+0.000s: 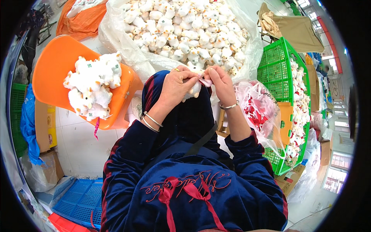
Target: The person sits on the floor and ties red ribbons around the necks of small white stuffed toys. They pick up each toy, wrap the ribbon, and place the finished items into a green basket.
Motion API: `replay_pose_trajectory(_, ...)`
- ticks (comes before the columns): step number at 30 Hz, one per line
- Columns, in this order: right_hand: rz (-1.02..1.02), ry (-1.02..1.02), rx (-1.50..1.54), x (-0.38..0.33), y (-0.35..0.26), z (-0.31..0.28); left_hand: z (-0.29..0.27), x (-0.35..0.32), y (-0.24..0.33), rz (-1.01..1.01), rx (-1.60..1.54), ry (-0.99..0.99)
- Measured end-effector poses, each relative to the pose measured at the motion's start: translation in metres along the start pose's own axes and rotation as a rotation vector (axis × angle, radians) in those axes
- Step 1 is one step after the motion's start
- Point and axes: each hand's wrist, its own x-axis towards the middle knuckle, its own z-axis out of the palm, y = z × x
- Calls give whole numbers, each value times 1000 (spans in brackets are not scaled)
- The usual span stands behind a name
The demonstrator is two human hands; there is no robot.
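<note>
Blue plastic sheeting [28, 123] hangs at the far left, above and left of a blue mesh crate [79, 199] on the tiled floor. Next comes an orange chair [46, 77], its seat heaped with small white plush toys [91, 73]; a magenta ribbon [96, 129] dangles from the seat's front edge. Top centre, a large translucent bag [112, 31] lies open, full of similar toys. Below it, over the person's dark lap, the left hand [176, 83], thumb against fingers, pinches a pale pink strip [207, 82] at one white toy [193, 92], which sits between the two hands. The right hand [221, 83] pinches the same strip from the other side. Whether any fingers also grip the toy, I cannot tell. Farther right are a clear bag [266, 98] of red pieces and a green crate [272, 63] holding more white-and-red toys.
</note>
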Motion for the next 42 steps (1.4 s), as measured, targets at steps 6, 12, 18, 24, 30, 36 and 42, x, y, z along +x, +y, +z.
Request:
replay_pose_trajectory(6, 24, 10, -291, -23, 1, -7, 7, -1, -2, 42, 4, 84)
replay_pose_trajectory(12, 59, 80, 46, -17, -10, 10, 5, 0, -4, 38, 27, 60)
replay_pose_trajectory(18, 34, 49, 429, -7, 13, -29, 2, -2, -1, 28, 44, 54)
replay_pose_trajectory(24, 56, 98, -135, 0, -5, -6, 4, 0, -7, 48, 26, 33)
replay_pose_trajectory(30, 110, 36, 267, 7, 0, -4, 0, -1, -5, 60, 53, 27)
replay_pose_trajectory(36, 143, 8, 492, -3, 4, -24, 3, -1, -9, 27, -30, 54)
replay_pose_trajectory(42, 343, -234, -77, -5, 5, -43, 6, -3, -8, -29, -83, 45)
